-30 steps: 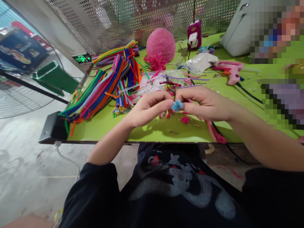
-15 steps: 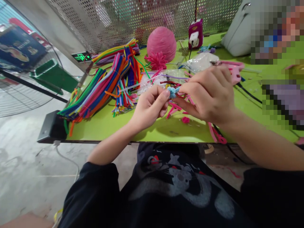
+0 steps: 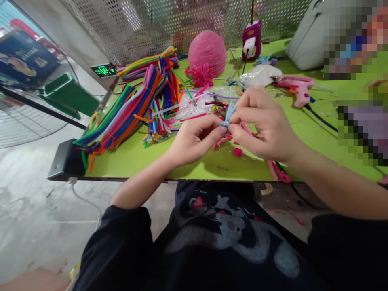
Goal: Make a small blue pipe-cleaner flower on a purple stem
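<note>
both left hand (image 3: 194,139) and right hand (image 3: 263,123) pinch, nearly closed, one small light-blue fuzzy-stem bundle (image 3: 230,111). base seems gathered, its ends loose; remaining work partly hidden.

From afar I counted one bare left hand (image 3: 194,139), one bare right hand (image 3: 268,127), one light-blue fuzzy bundle (image 3: 224,123), one large pink ball (image 3: 207,49) and one pink plastic glue gun (image 3: 302,93).

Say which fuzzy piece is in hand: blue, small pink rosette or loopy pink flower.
The light-blue piece, pinched between left hand and right hand. Its colour sets it apart, and neither hand touches the small pink rosette or loopy pink flower.
</note>
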### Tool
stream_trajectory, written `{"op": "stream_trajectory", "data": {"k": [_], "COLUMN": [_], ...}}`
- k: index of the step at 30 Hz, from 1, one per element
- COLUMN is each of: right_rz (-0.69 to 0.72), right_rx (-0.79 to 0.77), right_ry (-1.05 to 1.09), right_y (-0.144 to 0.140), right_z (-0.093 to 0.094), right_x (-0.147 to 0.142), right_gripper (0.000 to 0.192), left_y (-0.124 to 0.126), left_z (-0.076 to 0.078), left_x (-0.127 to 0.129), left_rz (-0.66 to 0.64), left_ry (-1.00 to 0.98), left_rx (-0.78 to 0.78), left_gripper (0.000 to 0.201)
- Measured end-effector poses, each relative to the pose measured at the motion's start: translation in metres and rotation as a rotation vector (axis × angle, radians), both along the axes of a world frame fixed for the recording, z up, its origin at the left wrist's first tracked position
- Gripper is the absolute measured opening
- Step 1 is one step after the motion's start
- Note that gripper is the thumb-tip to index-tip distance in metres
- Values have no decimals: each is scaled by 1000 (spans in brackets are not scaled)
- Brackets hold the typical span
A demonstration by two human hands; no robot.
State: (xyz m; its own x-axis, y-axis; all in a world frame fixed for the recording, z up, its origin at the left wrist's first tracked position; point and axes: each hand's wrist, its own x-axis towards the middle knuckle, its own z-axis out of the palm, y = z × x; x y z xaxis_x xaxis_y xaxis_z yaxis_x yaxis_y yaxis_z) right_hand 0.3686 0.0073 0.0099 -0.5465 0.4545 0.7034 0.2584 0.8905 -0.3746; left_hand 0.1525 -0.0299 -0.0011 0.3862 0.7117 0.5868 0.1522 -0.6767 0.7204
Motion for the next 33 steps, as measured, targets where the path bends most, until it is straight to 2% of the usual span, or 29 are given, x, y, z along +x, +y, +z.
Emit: {"op": "stream_trajectory", "data": {"k": [4, 8, 12, 14, 17, 22, 26, 33], "right_rz": [84, 203, 249, 246, 221, 195, 160, 69], "right_rx": [-174, -318, -398, -416, -414, -407, -278, -93], "right_ry": [46, 67, 81, 76, 99, 87, 71, 21], "right_y": [3, 4, 3, 2, 3, 6, 8, 13], "right_z": [-3, -2, 4, 5, 5, 3, 0, -7], "right_x": [-1, 1, 3, 3, 4, 4, 2, 3], "right_gripper": [19, 20, 21, 22, 24, 27, 23, 16], "left_y": [9, 17, 19, 18, 17, 13, 8, 6], "left_z": [-5, -10, -14, -15, -16, -18, -18, -17], "left_x": [-8, -15, -15, -13, -10, -7, -1, 7], "left_rz": [89, 119, 68, 48, 83, 153, 157, 197], "left_ry": [197, 202, 84, 56, 30, 15, -8, -218], "left_rx": [341, 416, 363, 346, 329, 322, 191, -42], "left_gripper": [22, 26, 35, 32, 21, 15, 14, 35]}}
